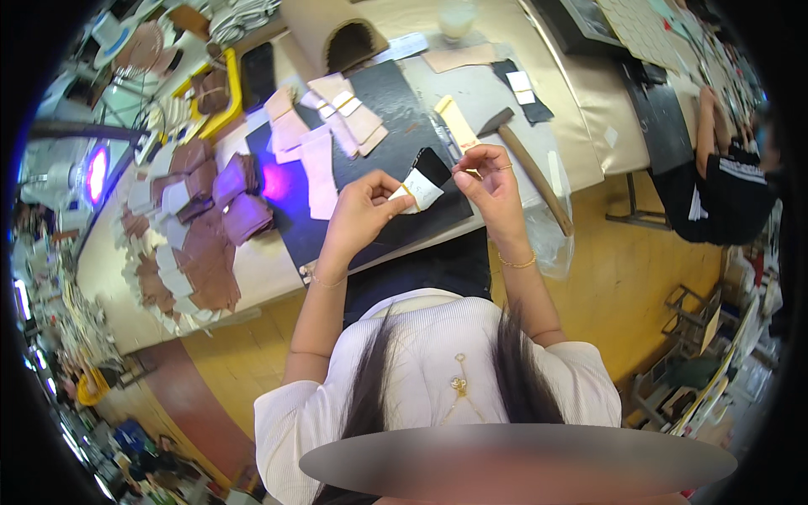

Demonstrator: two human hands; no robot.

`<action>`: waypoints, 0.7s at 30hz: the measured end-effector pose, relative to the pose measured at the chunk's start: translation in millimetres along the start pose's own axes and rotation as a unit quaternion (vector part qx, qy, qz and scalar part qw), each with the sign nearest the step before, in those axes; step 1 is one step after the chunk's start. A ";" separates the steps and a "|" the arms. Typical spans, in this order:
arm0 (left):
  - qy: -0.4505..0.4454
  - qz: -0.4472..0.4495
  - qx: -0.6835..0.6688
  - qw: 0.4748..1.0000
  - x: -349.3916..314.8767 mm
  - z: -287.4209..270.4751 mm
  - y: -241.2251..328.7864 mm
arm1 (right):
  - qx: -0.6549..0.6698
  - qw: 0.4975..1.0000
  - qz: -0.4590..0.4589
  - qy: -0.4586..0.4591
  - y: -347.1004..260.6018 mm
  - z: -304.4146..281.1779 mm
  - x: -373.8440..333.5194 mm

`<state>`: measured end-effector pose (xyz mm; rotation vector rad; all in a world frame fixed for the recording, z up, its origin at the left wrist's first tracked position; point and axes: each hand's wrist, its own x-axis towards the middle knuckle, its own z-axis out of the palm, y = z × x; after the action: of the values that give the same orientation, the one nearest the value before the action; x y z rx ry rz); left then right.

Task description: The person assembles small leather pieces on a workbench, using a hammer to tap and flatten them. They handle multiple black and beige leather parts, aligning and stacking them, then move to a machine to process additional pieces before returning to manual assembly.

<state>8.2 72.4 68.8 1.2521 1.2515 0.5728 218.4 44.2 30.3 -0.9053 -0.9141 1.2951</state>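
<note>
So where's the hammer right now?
In the head view the hammer lies on the table just beyond the person's right hand, its wooden handle running toward the table's near edge, next to the dark cutting mat.

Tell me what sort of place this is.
Probably a leather-goods workshop. Stacks of brown cut pieces cover the workbench, a hammer lies by a dark cutting mat, and both hands hold a small pale piece.

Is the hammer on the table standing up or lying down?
Lying down. The hammer rests flat on the table, its handle running toward the near edge, beside the right hand; neither hand touches it.
</note>
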 end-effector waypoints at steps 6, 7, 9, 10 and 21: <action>0.021 0.011 -0.145 0.989 66.7 46.2 17.4 | -0.024 0.994 0.019 0.106 -12.0 -47.5 -16.2; 0.011 0.017 -0.144 0.989 80.4 53.4 23.8 | -0.016 0.992 0.012 0.126 -12.6 -52.5 -19.8; 0.014 0.055 -0.191 0.980 109.6 80.4 35.2 | -0.028 0.987 0.038 0.155 -17.4 -63.3 -27.9; 0.012 0.090 -0.248 0.964 124.6 96.3 40.3 | -0.033 0.984 0.050 0.167 -21.4 -68.4 -32.0; 0.030 0.263 0.430 0.863 65.0 199.1 3.8 | -0.154 0.981 0.026 0.115 -151.2 -159.6 -67.6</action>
<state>210.0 55.2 15.1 2.3934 1.2482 0.4309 419.0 -38.2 106.8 -1.3000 -0.9262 1.0792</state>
